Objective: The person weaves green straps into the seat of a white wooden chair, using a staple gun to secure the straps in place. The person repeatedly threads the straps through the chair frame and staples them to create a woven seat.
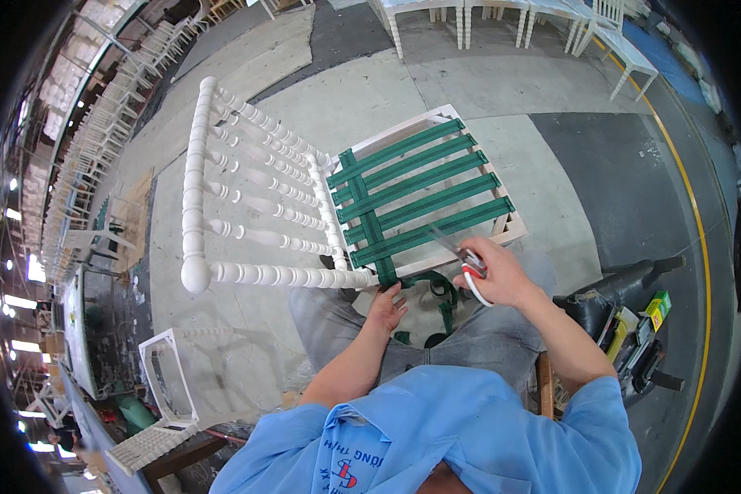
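Observation:
In front of me a white chair (354,280) with a turned spindle back lies with its back to the left. Several green webbing straps (436,193) cross its seat frame, and one strap runs across them near the back. My left hand (385,309) is at the near seat rail, fingers closed on the end of that cross strap. My right hand (502,276) grips scissors (474,282) with red and white handles, their blades blurred over the near corner of the seat. Loose green webbing (443,298) hangs between my hands above my lap.
To my right stands a dark holder (634,329) with tools and a green and yellow box (659,306). A smaller white chair (173,387) lies at lower left. Rows of white chairs (115,107) line the far left, and more white furniture (486,12) stands at the back.

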{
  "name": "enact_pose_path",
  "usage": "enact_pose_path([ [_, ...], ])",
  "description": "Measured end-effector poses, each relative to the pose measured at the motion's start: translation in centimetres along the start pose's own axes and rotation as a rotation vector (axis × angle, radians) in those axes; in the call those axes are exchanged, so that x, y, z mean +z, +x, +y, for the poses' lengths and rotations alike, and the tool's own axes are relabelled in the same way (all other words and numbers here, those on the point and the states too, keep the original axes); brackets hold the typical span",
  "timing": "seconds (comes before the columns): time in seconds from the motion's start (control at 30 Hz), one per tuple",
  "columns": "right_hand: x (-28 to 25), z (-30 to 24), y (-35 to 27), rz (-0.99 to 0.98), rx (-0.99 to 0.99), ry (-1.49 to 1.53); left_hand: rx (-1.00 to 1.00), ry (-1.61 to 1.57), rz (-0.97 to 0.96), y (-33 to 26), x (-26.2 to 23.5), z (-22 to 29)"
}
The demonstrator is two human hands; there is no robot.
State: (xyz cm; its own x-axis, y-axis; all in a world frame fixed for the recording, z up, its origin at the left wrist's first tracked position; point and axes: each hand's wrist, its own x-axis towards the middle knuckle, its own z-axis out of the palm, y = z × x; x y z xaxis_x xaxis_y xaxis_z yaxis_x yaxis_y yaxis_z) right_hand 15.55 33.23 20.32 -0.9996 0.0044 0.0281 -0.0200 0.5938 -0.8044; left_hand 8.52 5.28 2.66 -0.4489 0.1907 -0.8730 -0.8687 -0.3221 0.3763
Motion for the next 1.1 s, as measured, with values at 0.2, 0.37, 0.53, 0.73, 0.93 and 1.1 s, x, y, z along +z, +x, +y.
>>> enact_pose_path([
  [0.2, 0.8, 3.5, 1.8, -0.135, -0.159, -0.317, 0.289, 0.533, 0.006, -4.2, -0.1, 1.0],
  [0.37, 2.0, 6.0, 4.5, -0.388, -0.233, -0.563, 0.478, 0.327, -0.199, -8.9, 0.0, 4.9],
  [0.53, 5.5, 6.9, 7.6, -0.442, -0.370, -0.592, 0.442, 0.181, -0.209, -11.1, 0.7, 7.4],
  [0.73, 8.4, 7.7, 9.5, -0.408, -0.503, -0.532, 0.422, 0.170, -0.146, -11.2, 0.8, 7.5],
  [0.93, 9.6, 8.1, 11.1, -0.437, -0.564, -0.518, 0.426, 0.138, -0.165, -11.2, 0.6, 7.5],
  [1.1, 9.2, 8.3, 11.8, -0.532, -0.599, -0.485, 0.438, 0.106, -0.198, -11.4, 0.5, 7.4],
])
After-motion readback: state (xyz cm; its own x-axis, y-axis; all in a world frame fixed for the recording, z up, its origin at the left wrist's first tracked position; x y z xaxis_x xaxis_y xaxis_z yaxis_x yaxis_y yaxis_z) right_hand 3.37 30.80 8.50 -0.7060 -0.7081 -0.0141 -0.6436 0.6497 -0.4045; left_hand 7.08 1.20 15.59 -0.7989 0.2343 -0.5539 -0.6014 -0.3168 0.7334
